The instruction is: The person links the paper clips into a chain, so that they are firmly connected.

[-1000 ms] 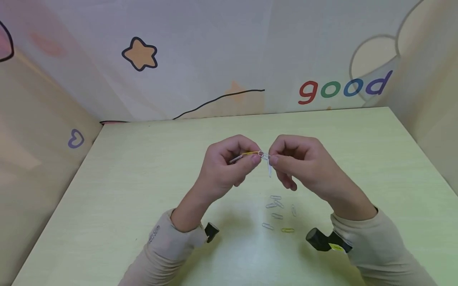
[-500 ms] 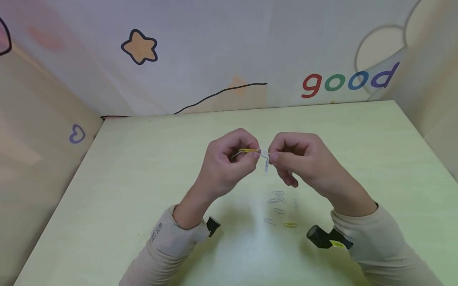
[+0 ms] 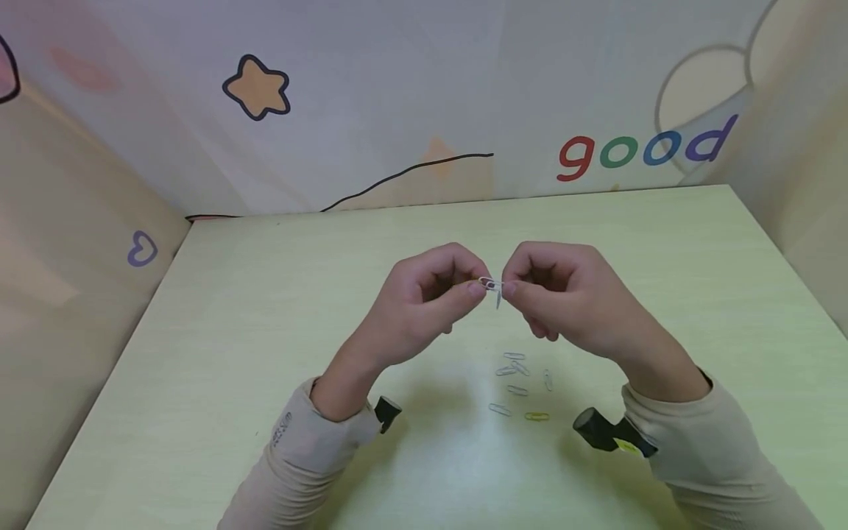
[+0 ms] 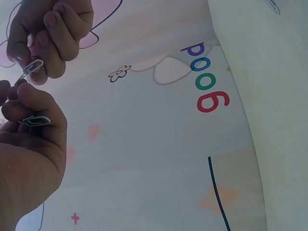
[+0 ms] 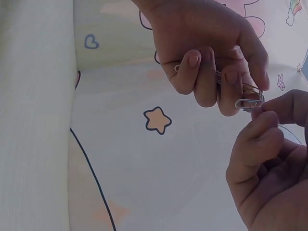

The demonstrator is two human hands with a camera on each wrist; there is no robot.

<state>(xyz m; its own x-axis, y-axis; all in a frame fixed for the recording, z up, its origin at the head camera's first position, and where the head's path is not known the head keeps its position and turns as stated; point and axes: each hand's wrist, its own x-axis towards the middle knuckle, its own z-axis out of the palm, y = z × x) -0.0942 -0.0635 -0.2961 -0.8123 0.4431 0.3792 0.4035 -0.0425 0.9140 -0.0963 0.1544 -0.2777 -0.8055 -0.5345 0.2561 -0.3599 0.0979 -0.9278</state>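
Observation:
In the head view, my left hand (image 3: 430, 302) pinches a chain of linked paper clips between thumb and index finger. The chain's tail runs into the left palm, where one clip (image 4: 37, 120) shows in the left wrist view. Facing it closely, my right hand (image 3: 573, 298) pinches a white paper clip (image 3: 491, 283) at the chain's end. Another pale clip (image 3: 499, 298) dangles below the pinch point. The right wrist view shows a silver clip (image 5: 248, 104) between both hands' fingertips. The left hand's curled fingers partly cover the other links.
Several silver paper clips (image 3: 517, 391) and one yellow paper clip (image 3: 536, 417) lie loose on the pale green table (image 3: 285, 309), below the hands. A printed cloth backdrop (image 3: 397, 88) stands behind and at both sides.
The yellow clip that showed at my left fingers is now mostly hidden behind them. My left hand has shifted slightly right, closer to the right fingertips. The loose clips stay put.

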